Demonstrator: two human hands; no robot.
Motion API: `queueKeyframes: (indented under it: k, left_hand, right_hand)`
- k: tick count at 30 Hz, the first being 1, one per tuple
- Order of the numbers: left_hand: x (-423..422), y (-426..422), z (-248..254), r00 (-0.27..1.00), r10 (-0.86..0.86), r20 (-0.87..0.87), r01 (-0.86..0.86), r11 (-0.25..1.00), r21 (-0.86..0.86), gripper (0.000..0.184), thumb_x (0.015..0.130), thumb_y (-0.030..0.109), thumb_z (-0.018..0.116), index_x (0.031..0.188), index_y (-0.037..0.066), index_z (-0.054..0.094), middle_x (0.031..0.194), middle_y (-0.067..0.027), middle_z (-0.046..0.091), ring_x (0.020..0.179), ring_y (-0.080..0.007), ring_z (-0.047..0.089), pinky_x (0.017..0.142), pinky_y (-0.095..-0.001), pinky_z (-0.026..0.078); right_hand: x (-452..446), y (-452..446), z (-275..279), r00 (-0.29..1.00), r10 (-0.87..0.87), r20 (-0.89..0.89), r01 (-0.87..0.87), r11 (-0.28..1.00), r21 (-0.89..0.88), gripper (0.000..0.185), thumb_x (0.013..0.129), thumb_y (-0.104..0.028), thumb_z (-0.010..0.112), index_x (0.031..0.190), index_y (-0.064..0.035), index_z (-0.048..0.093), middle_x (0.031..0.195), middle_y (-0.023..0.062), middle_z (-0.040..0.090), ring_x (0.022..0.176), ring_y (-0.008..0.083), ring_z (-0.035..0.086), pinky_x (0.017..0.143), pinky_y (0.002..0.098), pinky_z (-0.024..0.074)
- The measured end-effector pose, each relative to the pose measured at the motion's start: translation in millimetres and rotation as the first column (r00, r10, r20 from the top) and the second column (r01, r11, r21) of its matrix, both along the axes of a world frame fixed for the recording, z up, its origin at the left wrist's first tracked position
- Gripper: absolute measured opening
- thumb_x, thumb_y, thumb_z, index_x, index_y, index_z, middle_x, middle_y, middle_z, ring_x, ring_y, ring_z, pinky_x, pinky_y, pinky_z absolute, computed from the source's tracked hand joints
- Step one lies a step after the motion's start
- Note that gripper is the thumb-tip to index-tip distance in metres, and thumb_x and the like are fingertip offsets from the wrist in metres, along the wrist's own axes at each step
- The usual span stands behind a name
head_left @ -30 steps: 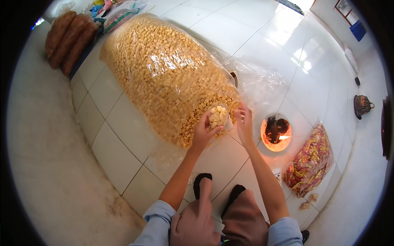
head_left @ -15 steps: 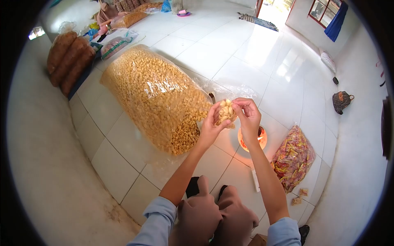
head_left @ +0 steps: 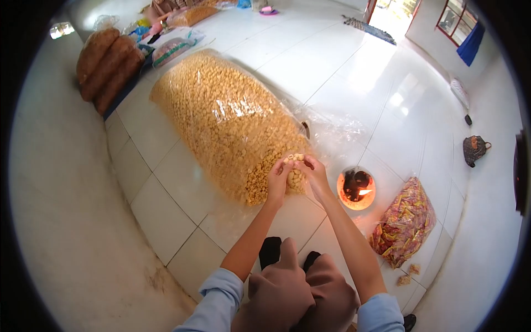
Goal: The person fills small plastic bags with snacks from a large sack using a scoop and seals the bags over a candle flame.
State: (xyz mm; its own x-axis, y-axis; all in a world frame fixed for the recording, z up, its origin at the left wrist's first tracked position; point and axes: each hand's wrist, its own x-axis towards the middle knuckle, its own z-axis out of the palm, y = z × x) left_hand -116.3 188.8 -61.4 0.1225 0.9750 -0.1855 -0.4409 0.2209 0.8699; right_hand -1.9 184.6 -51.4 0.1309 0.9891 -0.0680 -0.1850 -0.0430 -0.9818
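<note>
Both hands hold a small clear plastic bag of round yellow snacks (head_left: 296, 181) over the open end of a very large clear sack of the same snacks (head_left: 221, 124). My left hand (head_left: 279, 178) pinches the little bag's upper left edge. On its upper right edge the fingers of my right hand (head_left: 314, 174) are closed, with the filled part hanging between the hands. Some snacks show at the bag's mouth. To the right of my right hand, a small flame burns in a round dish (head_left: 357, 189) on the floor.
A clear bag of red and yellow packets (head_left: 406, 224) lies right of the flame, with small loose packs (head_left: 404, 280) below it. Tall brown-filled bags (head_left: 110, 69) lean by the left wall. A person (head_left: 162, 10) sits at the far left. A patterned backpack (head_left: 474, 150) lies right.
My hands have moved down and to the left with the small bag, away from the flame and over the large sack's open end. The dish is now uncovered, and the view has shifted.
</note>
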Motion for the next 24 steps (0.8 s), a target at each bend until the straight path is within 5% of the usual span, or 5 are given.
queueKeyframes:
  k: [2,8,11,24]
  left_hand:
    - [-11.0,5.2,-44.7,0.998,0.014,-0.055,-0.020,0.994,-0.111,0.018,0.087,0.020,0.054,0.100,0.008,0.057,0.084,0.0027,0.057,0.071,-0.0027,0.052,0.057,-0.0168,0.041]
    - [-29.1,9.6,-99.7,0.995,0.086,-0.058,-0.104,0.857,-0.505,0.023,0.085,0.029,0.057,0.099,0.011,0.056,0.087,0.0009,0.056,0.076,-0.0090,0.055,0.063,-0.0240,0.044]
    - [-30.5,13.8,-121.5,0.992,0.125,-0.021,-0.116,0.830,-0.546,0.026,0.083,0.032,0.058,0.100,0.012,0.054,0.089,0.0002,0.056,0.079,-0.0102,0.056,0.066,-0.0259,0.045]
    - [-24.9,20.0,-112.5,0.987,0.157,-0.019,-0.138,0.797,-0.588,0.032,0.082,0.033,0.059,0.104,0.010,0.052,0.095,-0.0023,0.056,0.081,-0.0136,0.058,0.068,-0.0290,0.049]
  right_hand:
    - [-5.8,12.3,-34.0,0.995,0.100,-0.014,-0.101,0.982,-0.160,0.028,0.079,-0.014,0.063,0.101,0.0018,0.057,0.091,0.0044,0.059,0.085,0.0110,0.055,0.072,0.0229,0.0425]
    - [-25.5,27.2,-113.8,0.978,0.028,-0.205,-0.115,0.896,-0.429,0.018,0.077,-0.011,0.061,0.091,0.0005,0.058,0.082,0.0041,0.058,0.074,0.0122,0.055,0.065,0.0249,0.0429]
    - [-34.5,28.3,-123.3,0.991,0.003,-0.131,-0.064,0.884,-0.464,0.012,0.078,-0.016,0.060,0.083,-0.0046,0.059,0.071,-0.0013,0.053,0.060,0.0075,0.045,0.053,0.0201,0.0329]
    - [-44.9,40.0,-124.1,0.979,-0.029,0.203,0.132,0.847,-0.514,0.022,0.079,-0.026,0.061,0.076,-0.0043,0.058,0.067,-0.0004,0.051,0.060,0.0083,0.048,0.053,0.0223,0.0369]
